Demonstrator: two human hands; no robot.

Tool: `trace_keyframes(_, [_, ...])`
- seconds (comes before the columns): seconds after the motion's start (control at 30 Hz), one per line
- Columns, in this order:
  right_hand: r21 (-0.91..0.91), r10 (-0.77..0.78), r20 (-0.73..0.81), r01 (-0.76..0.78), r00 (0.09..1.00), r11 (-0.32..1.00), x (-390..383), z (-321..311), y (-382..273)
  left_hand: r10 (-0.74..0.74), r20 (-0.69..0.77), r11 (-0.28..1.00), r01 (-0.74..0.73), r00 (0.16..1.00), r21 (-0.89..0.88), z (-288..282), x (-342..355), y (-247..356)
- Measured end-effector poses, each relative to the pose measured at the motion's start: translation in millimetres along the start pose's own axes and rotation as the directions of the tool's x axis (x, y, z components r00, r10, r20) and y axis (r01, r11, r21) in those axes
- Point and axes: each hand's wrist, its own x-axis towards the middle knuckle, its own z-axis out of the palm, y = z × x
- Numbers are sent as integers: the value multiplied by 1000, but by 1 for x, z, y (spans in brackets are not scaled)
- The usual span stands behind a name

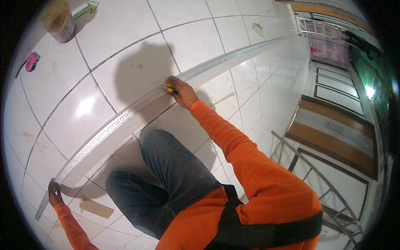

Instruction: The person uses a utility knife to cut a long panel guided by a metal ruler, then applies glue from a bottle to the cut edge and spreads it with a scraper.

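White tiled floor (137, 83), long patterned strip (110, 128) lying across it. My left hand (54, 193) pinches it near its near-left end, tan piece (96, 208) close by. My right hand (182, 92), mid-strip, grips a yellow-black tool (170, 88). Pink tape measure (32, 62) toward floor's far-left edge.

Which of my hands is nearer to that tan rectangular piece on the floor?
Left. Your left hand is just left of the tan piece; your right hand is much farther off, up and right.
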Motion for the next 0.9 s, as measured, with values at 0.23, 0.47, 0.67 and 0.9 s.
trace_keyframes(0.23, [48,29,-12,-29,999,998,1,2,1,-371,159,395,311,915,-864,-1,4,6])
trace_keyframes(0.47, [23,-18,-7,18,1000,1000,1,2,2,-184,19,890,174,983,-421,1,3,-2])
trace_keyframes(0.67, [19,-6,-5,7,1000,1000,1,0,-2,-459,199,267,348,866,-899,0,5,-1])
trace_keyframes(0.9, [9,63,-6,-63,998,998,2,-7,-14,-68,-73,929,37,995,-367,8,5,-17])
